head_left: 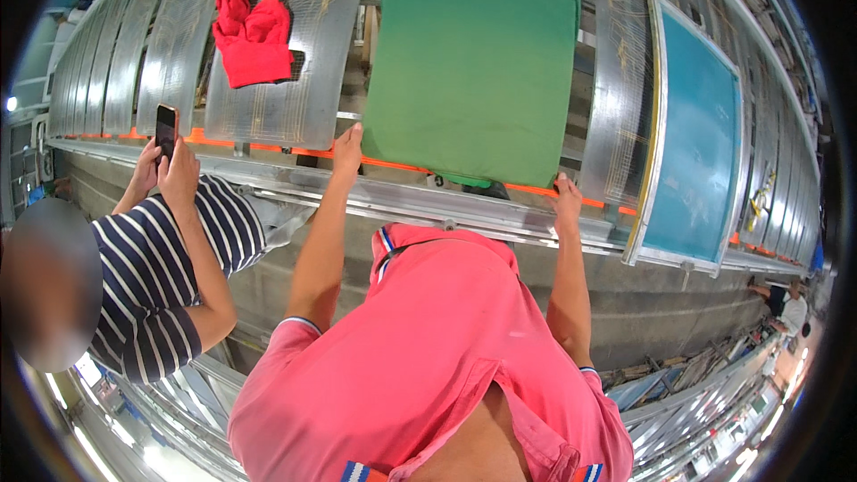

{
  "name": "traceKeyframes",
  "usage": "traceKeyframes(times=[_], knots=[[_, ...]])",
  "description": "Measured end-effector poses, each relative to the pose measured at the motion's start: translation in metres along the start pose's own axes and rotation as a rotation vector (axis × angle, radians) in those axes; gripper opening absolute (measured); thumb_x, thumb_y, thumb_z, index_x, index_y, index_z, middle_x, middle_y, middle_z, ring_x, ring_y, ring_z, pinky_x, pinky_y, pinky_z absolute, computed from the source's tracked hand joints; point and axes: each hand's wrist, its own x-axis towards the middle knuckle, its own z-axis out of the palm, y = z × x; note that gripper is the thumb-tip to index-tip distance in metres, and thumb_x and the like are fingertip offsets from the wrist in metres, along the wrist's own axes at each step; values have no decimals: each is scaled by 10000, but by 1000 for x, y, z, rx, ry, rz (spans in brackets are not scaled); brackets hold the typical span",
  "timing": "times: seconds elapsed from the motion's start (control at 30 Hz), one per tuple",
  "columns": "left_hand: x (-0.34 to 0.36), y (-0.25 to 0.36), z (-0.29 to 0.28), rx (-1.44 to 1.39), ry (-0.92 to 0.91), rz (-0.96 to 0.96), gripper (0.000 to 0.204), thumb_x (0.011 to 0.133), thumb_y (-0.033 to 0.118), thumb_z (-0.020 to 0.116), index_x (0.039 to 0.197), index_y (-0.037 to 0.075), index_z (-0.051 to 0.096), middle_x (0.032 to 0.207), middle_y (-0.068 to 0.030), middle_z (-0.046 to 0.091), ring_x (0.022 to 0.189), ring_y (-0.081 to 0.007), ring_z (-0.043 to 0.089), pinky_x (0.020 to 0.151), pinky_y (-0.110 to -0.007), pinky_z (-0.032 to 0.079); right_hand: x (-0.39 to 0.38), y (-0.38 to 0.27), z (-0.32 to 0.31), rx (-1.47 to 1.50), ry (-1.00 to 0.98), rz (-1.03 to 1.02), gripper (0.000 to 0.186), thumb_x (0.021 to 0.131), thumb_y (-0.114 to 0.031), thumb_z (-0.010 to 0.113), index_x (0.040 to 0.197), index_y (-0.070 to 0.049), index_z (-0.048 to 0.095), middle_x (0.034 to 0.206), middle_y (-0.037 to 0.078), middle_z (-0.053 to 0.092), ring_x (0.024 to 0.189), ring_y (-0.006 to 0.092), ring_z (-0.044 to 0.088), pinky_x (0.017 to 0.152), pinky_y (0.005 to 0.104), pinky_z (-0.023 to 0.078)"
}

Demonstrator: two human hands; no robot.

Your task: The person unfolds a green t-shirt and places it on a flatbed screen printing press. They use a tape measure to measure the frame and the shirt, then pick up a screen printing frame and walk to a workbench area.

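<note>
A panel covered in smooth green fabric (469,62) lies across the slatted metal rack in front of me. My left hand (348,150) is closed at its near left corner, gripping the edge. At the near right corner my right hand (567,196) has its fingers bent round the edge of the same green fabric. An orange strip (402,162) runs along the rack's front, partly behind the fabric.
Crumpled red cloth (254,45) lies on a metal plate at left. A teal screen frame (687,134) rests at right. A metal rail (402,201) runs along the front. A person in stripes (152,277) stands left holding a phone (166,129); another person (790,308) is far right.
</note>
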Motion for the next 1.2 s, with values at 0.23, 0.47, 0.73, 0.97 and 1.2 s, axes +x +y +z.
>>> traceKeyframes(times=[0.23, 0.47, 0.73, 0.97, 1.2], knots=[[26, 10, 4, -553, -234, -460, 363, 983, 312, 513, 1188, 18, 575, 1144, -87, 620, 1027, -205, 604, 878, -391, 510, 10, -24, 26, 337, -82, 264, 520, 974, -461, 468, 1265, -35, 540, 1236, 94, 579, 1181, 260, 504, 972, 424, 416], [27, -1, 9, -872, -55, -383, 234, 900, 140, 646, 1093, 29, 574, 1037, -82, 639, 939, -216, 630, 803, -379, 539, 38, 4, 19, 736, -231, 245, 375, 979, -317, 502, 1231, -43, 544, 1231, 78, 592, 1123, 268, 559, 976, 465, 436], [30, -2, 8, -875, -17, -427, 363, 852, 83, 680, 1182, 24, 540, 1114, -110, 625, 1011, -280, 611, 889, -454, 514, 53, 20, 14, 834, -210, 253, 321, 921, -169, 565, 1197, -7, 557, 1185, 111, 613, 1089, 269, 585, 975, 461, 467], [43, -17, 2, -657, -7, -533, 417, 948, 142, 565, 1326, 48, 417, 1264, -147, 545, 1105, -331, 581, 900, -563, 507, 51, 18, 31, 808, 48, 70, 278, 869, -67, 637, 1129, 15, 582, 1065, 109, 636, 976, 220, 612, 893, 365, 493], [58, -34, 6, -689, -169, -465, 601, 910, 249, 642, 1371, 5, 344, 1269, -165, 524, 1091, -317, 562, 848, -509, 510, 50, 24, 25, 775, 149, 122, 164, 879, -122, 644, 1021, -41, 633, 979, 42, 640, 912, 187, 603, 805, 348, 487]])
